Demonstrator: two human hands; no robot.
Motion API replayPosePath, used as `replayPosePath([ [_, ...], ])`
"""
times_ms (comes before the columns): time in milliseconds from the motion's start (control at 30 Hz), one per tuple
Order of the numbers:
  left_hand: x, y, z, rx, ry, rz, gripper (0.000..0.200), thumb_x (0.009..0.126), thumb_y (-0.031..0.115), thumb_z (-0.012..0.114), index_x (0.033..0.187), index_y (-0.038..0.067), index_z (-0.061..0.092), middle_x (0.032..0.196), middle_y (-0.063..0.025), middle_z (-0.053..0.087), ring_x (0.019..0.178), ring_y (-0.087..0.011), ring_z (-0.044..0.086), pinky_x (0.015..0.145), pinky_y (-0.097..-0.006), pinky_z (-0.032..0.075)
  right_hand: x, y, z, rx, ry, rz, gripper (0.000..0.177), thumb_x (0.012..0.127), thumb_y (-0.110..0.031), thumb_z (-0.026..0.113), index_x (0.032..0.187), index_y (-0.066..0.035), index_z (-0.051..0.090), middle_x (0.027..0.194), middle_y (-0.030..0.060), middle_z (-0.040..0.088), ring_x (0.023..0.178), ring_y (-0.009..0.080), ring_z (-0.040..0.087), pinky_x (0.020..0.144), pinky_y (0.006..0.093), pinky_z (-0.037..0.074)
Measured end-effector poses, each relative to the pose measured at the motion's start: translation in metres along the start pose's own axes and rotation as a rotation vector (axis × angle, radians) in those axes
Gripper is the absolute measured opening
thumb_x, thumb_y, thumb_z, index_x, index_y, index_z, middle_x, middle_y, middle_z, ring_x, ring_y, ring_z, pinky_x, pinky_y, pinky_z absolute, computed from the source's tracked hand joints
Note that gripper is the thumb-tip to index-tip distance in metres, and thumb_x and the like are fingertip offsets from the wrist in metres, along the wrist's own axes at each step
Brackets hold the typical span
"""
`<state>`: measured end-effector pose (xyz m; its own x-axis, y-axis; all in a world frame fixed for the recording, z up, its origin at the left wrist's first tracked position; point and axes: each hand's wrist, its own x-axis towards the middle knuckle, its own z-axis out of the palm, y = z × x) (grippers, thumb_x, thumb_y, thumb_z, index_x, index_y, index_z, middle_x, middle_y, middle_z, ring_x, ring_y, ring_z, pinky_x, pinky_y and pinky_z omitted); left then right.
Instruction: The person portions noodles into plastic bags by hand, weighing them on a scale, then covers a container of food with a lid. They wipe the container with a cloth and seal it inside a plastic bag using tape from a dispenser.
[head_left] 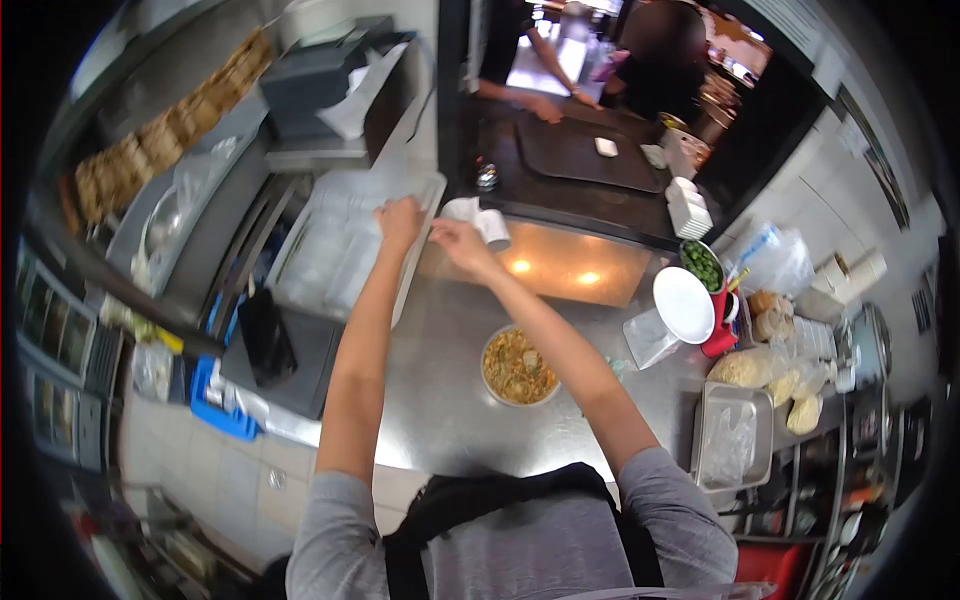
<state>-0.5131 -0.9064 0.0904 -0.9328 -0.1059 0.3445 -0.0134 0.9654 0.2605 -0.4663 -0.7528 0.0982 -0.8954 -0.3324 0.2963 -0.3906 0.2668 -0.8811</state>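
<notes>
My left hand (400, 220) is over the right side of a pale, translucent tray (340, 235), its fingers bent together; whatever they hold is too small to make out. Beside it, my right hand (458, 243) reaches in just past the tray's edge, fingers pinched, with any held item hidden. White cups (490, 226) lie just beyond my right hand. Nearer to me, a round bowl of food in yellowish-orange broth (519, 366) rests on the steel counter (430, 400), below my right forearm.
Across the pass stand people by a dark tray (580, 155). On the right are a white round lid (683, 305), chopped greens (701, 264), bagged noodles (742, 367) and a metal pan (733, 437). A printer (325, 75) and black phone (266, 335) are left.
</notes>
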Motion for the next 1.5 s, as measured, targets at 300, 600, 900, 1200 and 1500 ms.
replayPosePath([
  [300, 0.025, -0.036, 0.004, -0.343, -0.236, -0.028, 0.021, 0.067, 0.032, 0.070, 0.076, 0.013, 0.069, 0.079, -0.0067, 0.068, 0.080, -0.0247, 0.064, 0.075, -0.0382, 0.045, 0.069, 0.022, 0.043, 0.417, 0.185, 0.538, 0.012, 0.080, -0.015, 0.061, 0.089, -0.007, 0.060, 0.094, 0.0092, 0.059, 0.095, 0.0196, 0.052, 0.075, 0.0332, 0.042],
  [600, 0.012, -0.018, -0.022, -0.203, -0.007, -0.028, 0.022, 0.067, 0.024, 0.067, 0.084, 0.010, 0.067, 0.081, -0.0121, 0.066, 0.078, -0.0307, 0.063, 0.072, -0.0412, 0.049, 0.099, 0.051, 0.051, 0.714, 0.358, 0.569, 0.012, 0.075, -0.011, 0.062, 0.085, -0.003, 0.063, 0.090, 0.0085, 0.061, 0.092, 0.0206, 0.055, 0.079, 0.0333, 0.042],
  [900, -0.019, 0.024, -0.039, -0.289, 0.128, 0.483, 0.057, 0.069, 0.007, 0.062, 0.123, 0.019, 0.048, 0.128, -0.0120, 0.039, 0.115, -0.0328, 0.038, 0.096, -0.0448, 0.031, 0.064, -0.017, -0.020, 0.475, 0.511, 0.053, 0.012, 0.084, -0.014, 0.052, 0.093, -0.007, 0.051, 0.077, 0.0033, 0.055, 0.068, 0.0113, 0.051, 0.056, 0.0263, 0.041],
  [1200, -0.081, 0.080, -0.082, -0.652, 0.240, 0.493, 0.041, 0.076, 0.004, 0.058, 0.116, 0.015, 0.056, 0.124, -0.0149, 0.043, 0.114, -0.0334, 0.040, 0.096, -0.0392, 0.033, -0.048, 0.101, -0.155, 0.759, 0.880, 0.344, 0.026, 0.088, -0.003, 0.041, 0.114, 0.002, 0.039, 0.093, 0.0205, 0.060, 0.077, 0.0273, 0.065, 0.061, 0.0340, 0.055],
  [1500, -0.211, 0.047, -0.025, -1.253, -0.407, -0.168, 0.030, 0.090, 0.019, 0.051, 0.115, 0.002, 0.055, 0.120, -0.0097, 0.052, 0.109, -0.0195, 0.050, 0.093, -0.0311, 0.038, -0.198, 0.143, -0.169, 1.067, 0.404, 0.533, 0.033, 0.088, -0.001, 0.042, 0.121, 0.002, 0.045, 0.104, 0.0160, 0.059, 0.097, 0.0263, 0.059, 0.085, 0.0340, 0.049],
])
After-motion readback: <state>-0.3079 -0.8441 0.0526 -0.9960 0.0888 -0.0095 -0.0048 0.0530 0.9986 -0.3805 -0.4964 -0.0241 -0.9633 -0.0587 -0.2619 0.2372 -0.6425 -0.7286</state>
